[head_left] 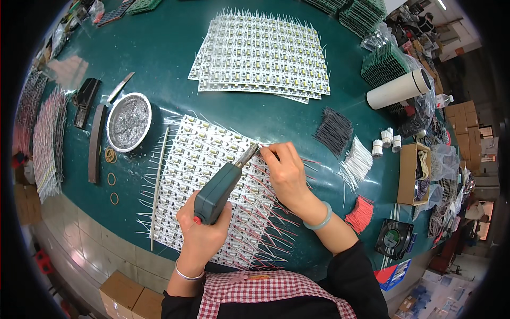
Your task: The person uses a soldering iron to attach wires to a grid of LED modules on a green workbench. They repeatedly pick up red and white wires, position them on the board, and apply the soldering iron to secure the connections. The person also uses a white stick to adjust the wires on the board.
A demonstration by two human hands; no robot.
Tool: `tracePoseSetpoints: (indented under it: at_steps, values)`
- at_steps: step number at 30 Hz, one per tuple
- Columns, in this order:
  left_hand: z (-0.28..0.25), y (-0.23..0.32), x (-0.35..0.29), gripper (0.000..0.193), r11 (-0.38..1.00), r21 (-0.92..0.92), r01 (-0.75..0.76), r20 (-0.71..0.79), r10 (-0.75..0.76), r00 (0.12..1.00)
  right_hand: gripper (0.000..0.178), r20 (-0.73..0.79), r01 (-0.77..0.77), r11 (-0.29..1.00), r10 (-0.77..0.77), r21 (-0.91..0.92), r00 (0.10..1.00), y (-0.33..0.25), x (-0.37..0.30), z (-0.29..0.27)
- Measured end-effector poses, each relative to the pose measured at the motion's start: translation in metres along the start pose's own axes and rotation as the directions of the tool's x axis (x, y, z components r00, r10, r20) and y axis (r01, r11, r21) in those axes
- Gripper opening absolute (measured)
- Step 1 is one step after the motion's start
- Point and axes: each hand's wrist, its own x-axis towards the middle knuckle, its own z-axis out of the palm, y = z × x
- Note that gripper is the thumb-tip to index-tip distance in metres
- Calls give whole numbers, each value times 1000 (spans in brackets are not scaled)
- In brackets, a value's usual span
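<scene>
white board [199, 154] — partly hidden under hands [204, 236] | tool tip [248, 155] contact — too small to tell | green panel [142, 5] cut by top edge

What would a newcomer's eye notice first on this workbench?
Probably the dark green soldering gun in the left hand, its tip beside the right hand at the white circuit-board panel. Next, the stacked circuit boards toward the back of the green table, and black wires, white wires and red wires on the right.
</scene>
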Motion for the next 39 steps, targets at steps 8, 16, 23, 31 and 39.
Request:
tracePoseSetpoints:
  at_steps: [8, 16, 23, 31, 39]
  values:
    - [-5, 5, -4, 18, 1000, -7, -26, -17, 26, 1000, 31, 10, 2, 1000, -2, -20, 1000, -1, 0, 0]
    - [-7, 10, -6, 18, 999, -29, -23, -19, 23, 1000, 32, 16, -9, 1000, 9, -10, 1000, -1, 0, 0]
    - [-12, 7, -9, 22, 999, -32, -28, -16, 27, 999, 32, -20, -13, 1000, 13, 8, 1000, -1, -1, -6]
    - [-18, 3, -18, 23, 999, -51, 3, -44, -5, 999, 33, -22, 28, 998, -26, 57, 999, -10, -11, -4]
    - [-18, 1, -22, 20, 998, -61, -7, -23, 6, 1000, 33, -7, 9, 997, -8, 81, 1000, -9, -13, -1]
